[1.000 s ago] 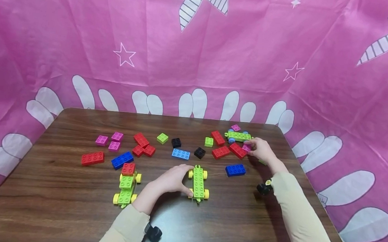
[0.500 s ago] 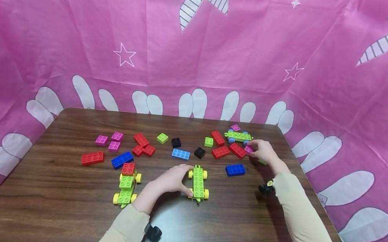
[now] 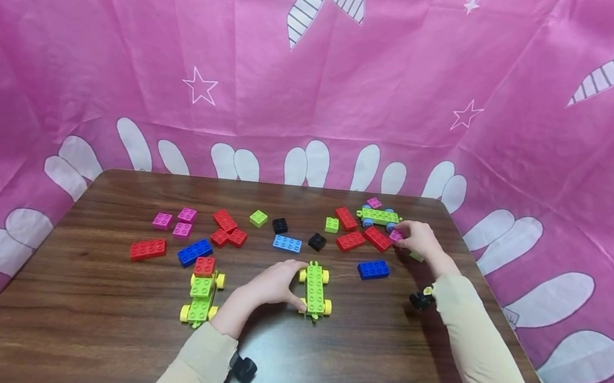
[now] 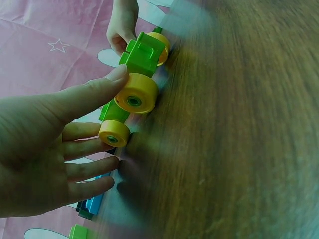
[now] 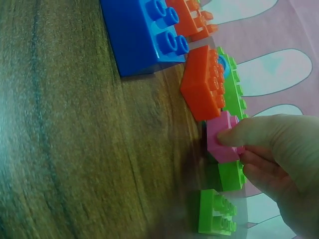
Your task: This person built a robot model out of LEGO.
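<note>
My left hand (image 3: 273, 283) is at a lime green toy car base (image 3: 315, 289) with yellow wheels, near the middle of the table. Its thumb lies against one wheel (image 4: 133, 94) and the fingers reach to the other wheel on that side, in the left wrist view. At the far right, my right hand (image 3: 420, 241) pinches a pink brick (image 5: 222, 137) between thumb and fingers. This brick is right by an orange-red brick (image 5: 203, 82) and a green base with blue wheels (image 3: 379, 216). A green brick (image 3: 415, 256) lies partly hidden under the right hand.
Left of my left hand stands another yellow-wheeled base (image 3: 199, 308), bearing a green and a red brick (image 3: 205, 266). Loose bricks spread across the table's back half, among them a dark blue brick (image 3: 373, 270), a light blue brick (image 3: 287, 243) and several pink ones (image 3: 163, 221).
My right hand has shifted slightly to the right with the pink brick, away from the red brick beside it. The left hand stays at the yellow-wheeled base.
</note>
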The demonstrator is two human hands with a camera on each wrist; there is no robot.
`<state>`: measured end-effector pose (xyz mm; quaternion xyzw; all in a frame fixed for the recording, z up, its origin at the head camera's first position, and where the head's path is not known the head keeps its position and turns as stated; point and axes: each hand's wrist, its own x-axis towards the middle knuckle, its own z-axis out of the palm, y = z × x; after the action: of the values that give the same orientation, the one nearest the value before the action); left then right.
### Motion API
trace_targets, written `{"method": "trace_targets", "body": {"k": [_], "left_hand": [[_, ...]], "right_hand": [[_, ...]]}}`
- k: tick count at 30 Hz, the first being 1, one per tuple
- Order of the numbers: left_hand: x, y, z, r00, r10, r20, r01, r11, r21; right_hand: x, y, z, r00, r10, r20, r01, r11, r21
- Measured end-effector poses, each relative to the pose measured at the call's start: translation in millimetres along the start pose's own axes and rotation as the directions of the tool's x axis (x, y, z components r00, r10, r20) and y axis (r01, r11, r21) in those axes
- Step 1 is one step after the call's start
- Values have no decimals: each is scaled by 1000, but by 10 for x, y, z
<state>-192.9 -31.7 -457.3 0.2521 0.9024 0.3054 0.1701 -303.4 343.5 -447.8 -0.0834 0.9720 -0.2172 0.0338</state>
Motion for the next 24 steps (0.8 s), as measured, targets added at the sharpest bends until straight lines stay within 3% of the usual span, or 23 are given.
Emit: {"method": "trace_targets", "body": {"k": [12,17,24], "left_hand": [[-5,3,6,1000,-1,3,1,1000,1],[-6,4,7,1000,0,3,0,1000,3],[0,2,6,1000,10,-1,-10,1000,3]], "right_hand": [[-66,1,-95,991,-46,-127,57,995,87],[-122,-132,-94,983,-43,-178,72,985,158],[-195,-391,-66,982,-32,-187,75,971,228]]}}
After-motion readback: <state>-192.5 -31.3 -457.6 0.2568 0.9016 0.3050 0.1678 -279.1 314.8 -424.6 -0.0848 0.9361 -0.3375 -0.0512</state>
